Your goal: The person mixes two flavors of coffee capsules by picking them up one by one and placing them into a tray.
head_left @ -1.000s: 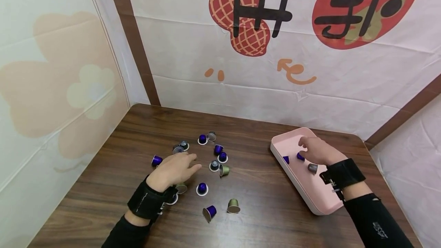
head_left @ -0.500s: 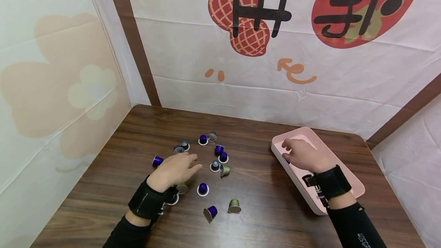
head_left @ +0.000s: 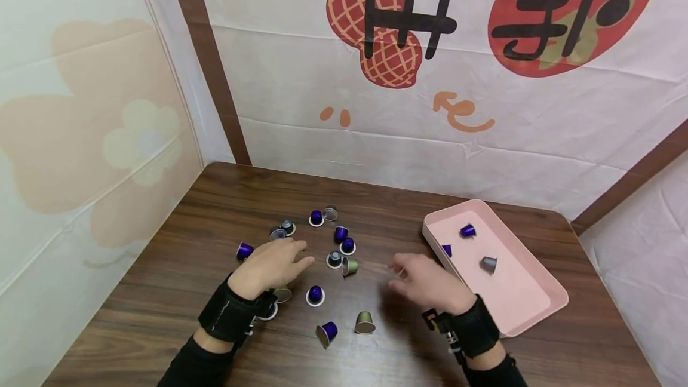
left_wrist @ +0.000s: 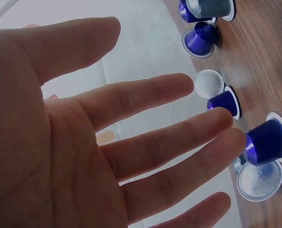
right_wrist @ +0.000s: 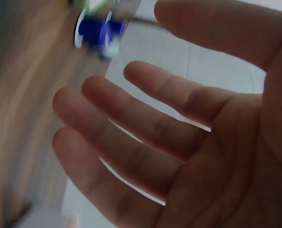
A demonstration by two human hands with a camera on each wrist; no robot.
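Observation:
My left hand (head_left: 274,264) is held over the left group of coffee capsules, its fingers spread and relaxed, holding nothing. A blue capsule (head_left: 244,251) lies beside its knuckles, and in the left wrist view another blue capsule (left_wrist: 268,141) shows just past the fingertips. My right hand (head_left: 430,282) is over the table between the capsules and the pink tray (head_left: 529,309). Its palm is bare in the right wrist view, with the fingers loosely bent. Nearest to it on the table are a green capsule (head_left: 350,266) and a grey capsule (head_left: 334,259).
In the tray lie a blue capsule (head_left: 467,230), a smaller-looking blue one at the left wall and a grey capsule (head_left: 488,264). Toward the front are a tipped blue capsule (head_left: 327,332) and an olive-green capsule (head_left: 365,322). A printed cloth (head_left: 376,154) hangs behind the table.
My right hand has come out of the tray and moved left over the table. The upper blue capsule in the tray lies farther back than a second ago. My left hand stays put.

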